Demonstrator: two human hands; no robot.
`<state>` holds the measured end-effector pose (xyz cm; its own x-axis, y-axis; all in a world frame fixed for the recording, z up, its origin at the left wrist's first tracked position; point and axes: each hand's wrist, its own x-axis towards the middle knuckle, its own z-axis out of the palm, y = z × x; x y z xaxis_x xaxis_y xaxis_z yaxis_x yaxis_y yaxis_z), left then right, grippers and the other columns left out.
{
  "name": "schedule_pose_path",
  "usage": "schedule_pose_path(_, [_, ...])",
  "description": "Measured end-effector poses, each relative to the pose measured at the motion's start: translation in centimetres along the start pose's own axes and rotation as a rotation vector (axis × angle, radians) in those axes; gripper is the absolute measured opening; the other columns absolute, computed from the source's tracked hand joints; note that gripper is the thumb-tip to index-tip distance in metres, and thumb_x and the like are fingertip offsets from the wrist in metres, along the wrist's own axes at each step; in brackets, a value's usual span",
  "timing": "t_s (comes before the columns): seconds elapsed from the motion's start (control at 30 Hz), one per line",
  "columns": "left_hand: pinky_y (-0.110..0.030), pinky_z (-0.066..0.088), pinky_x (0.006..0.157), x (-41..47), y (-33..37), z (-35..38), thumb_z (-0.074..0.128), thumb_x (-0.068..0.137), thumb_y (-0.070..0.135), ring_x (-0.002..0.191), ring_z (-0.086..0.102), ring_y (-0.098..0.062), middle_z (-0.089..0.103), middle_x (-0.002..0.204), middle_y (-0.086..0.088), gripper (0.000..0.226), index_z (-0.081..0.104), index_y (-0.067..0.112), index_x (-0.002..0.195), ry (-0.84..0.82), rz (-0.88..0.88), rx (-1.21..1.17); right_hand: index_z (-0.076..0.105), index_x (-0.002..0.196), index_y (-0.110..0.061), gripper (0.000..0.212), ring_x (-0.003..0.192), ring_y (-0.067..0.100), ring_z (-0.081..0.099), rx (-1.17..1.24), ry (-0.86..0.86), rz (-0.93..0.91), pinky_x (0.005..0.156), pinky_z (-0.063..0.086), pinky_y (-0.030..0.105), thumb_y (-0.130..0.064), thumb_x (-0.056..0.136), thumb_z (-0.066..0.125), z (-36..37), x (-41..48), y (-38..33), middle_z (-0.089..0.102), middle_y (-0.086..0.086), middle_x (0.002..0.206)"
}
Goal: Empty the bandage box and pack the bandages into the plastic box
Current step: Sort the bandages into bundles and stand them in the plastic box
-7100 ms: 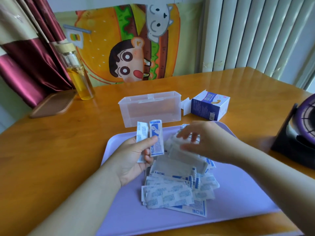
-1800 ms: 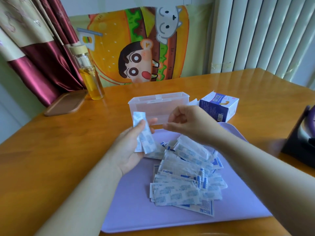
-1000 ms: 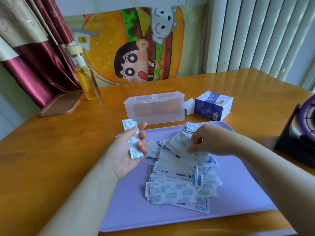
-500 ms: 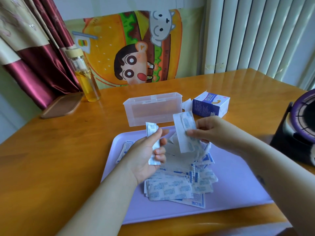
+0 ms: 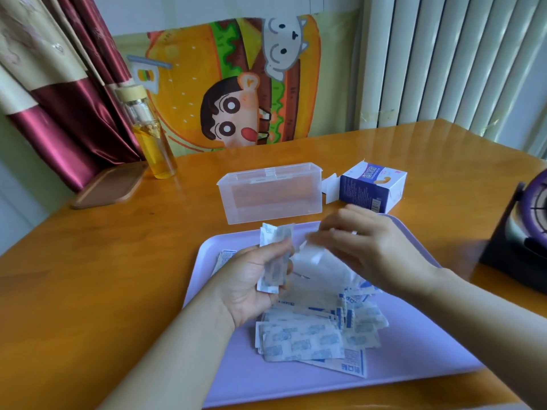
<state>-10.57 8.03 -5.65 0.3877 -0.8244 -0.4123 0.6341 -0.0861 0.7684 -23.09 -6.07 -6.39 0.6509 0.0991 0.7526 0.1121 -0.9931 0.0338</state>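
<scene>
A pile of wrapped bandages lies on a lilac tray. My left hand is palm up over the tray's left part and holds a small stack of bandages between thumb and fingers. My right hand hovers blurred just right of it, fingers spread over a blurred white bandage; its grip is unclear. The clear plastic box stands shut behind the tray. The blue and white bandage box lies to its right with an open flap.
A glass bottle of yellow liquid and a brown wooden tray stand at the back left of the orange table. A dark purple device sits at the right edge. A cartoon cushion leans behind the table.
My right hand has carried the bandage it lifted from the pile leftward and down, close to the stack in my left hand. My left hand stayed over the tray's left part.
</scene>
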Motion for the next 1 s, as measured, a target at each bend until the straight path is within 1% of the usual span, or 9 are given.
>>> schedule_pose_path(0.13, [-0.019,0.05,0.045,0.8,0.3,0.0,0.052,0.09,0.006,0.055,0.064,-0.014,0.059,0.066,-0.005,0.018,0.064,0.006,0.105,0.047,0.036,-0.17,0.064,0.088,-0.021,0.006,0.064,0.013,0.058,0.584,0.042,0.723,0.061,0.046,0.027,-0.015,0.088,0.062,-0.5,1.9,-0.9,0.065,0.002,0.07])
schedule_pose_path(0.23, [-0.02,0.053,0.049,0.5,0.3,0.6,0.043,0.097,0.016,0.061,0.065,-0.016,0.064,0.081,-0.008,0.028,0.067,0.003,0.105,-0.019,0.031,-0.146,0.06,0.105,-0.021,0.025,0.057,0.006,0.057,0.895,-0.113,0.942,0.057,0.044,0.019,-0.013,0.083,0.069,0.2,2.5,-1.6,0.064,-0.005,0.062])
schedule_pose_path(0.37, [-0.024,0.053,0.059,0.2,0.1,1.0,0.037,0.097,0.048,0.07,0.064,-0.014,0.063,0.1,-0.007,0.05,0.059,0.011,0.122,-0.091,0.001,-0.218,0.056,0.095,-0.024,0.023,0.047,-0.001,0.048,0.666,-0.167,0.915,0.049,0.035,0.011,-0.019,0.079,0.072,2.4,2.8,-3.0,0.06,-0.008,0.058])
schedule_pose_path(0.47, [-0.024,0.048,0.064,0.3,-0.2,0.7,0.045,0.096,0.035,0.072,0.062,-0.011,0.067,0.098,-0.005,0.03,0.061,0.014,0.112,-0.038,0.02,-0.24,0.055,0.097,-0.031,0.028,0.056,-0.001,0.049,0.548,-0.102,0.853,0.054,0.034,0.013,-0.03,0.076,0.074,2.7,3.0,-3.0,0.062,-0.009,0.073])
schedule_pose_path(0.57, [-0.023,0.051,0.061,0.4,-0.2,0.4,0.047,0.095,0.012,0.066,0.061,-0.011,0.066,0.077,-0.002,0.014,0.061,0.012,0.099,-0.01,0.013,-0.25,0.038,0.132,-0.038,0.08,0.104,-0.001,0.05,0.599,-0.27,0.665,0.082,0.039,0.008,-0.04,0.065,0.081,1.1,2.7,-2.4,0.049,-0.006,0.129])
schedule_pose_path(0.63, [-0.023,0.053,0.061,0.3,-0.2,0.4,0.045,0.096,0.012,0.071,0.057,-0.012,0.063,0.079,-0.003,0.017,0.06,0.011,0.104,-0.048,0.003,-0.213,0.006,0.147,-0.039,0.121,0.139,0.006,0.02,0.448,-0.514,0.481,0.106,0.027,0.017,-0.047,0.056,0.085,0.7,2.5,-2.6,0.015,-0.006,0.153])
schedule_pose_path(0.7, [-0.027,0.051,0.064,0.1,-0.4,0.6,0.041,0.096,0.013,0.076,0.055,-0.016,0.058,0.082,-0.006,0.02,0.057,0.01,0.108,-0.103,0.003,-0.075,-0.011,0.147,-0.038,0.132,0.143,0.013,0.008,0.244,-0.605,0.353,0.111,0.024,0.026,-0.051,0.055,0.083,0.9,2.5,-3.2,0.002,-0.005,0.156])
schedule_pose_path(0.83, [-0.03,0.047,0.071,-0.2,-0.8,0.8,0.04,0.095,0.008,0.094,0.052,-0.026,0.053,0.1,-0.016,0.02,0.054,0.008,0.109,-0.155,0.081,0.118,0.0,0.149,-0.032,0.119,0.115,0.012,0.035,0.216,-0.52,0.295,0.098,0.037,0.028,-0.047,0.062,0.08,1.4,2.8,-3.7,0.037,-0.006,0.129])
schedule_pose_path(1.0, [-0.022,0.048,0.05,-1.2,-0.6,-0.6,0.046,0.097,0.015,0.045,0.041,-0.007,0.045,0.062,0.001,0.017,0.061,0.015,0.089,-0.051,0.22,0.053,0.011,0.149,-0.032,0.115,0.121,0.01,0.035,0.251,-0.496,0.344,0.098,0.028,0.016,-0.05,0.06,0.081,0.0,2.1,-4.6,0.034,-0.006,0.134])
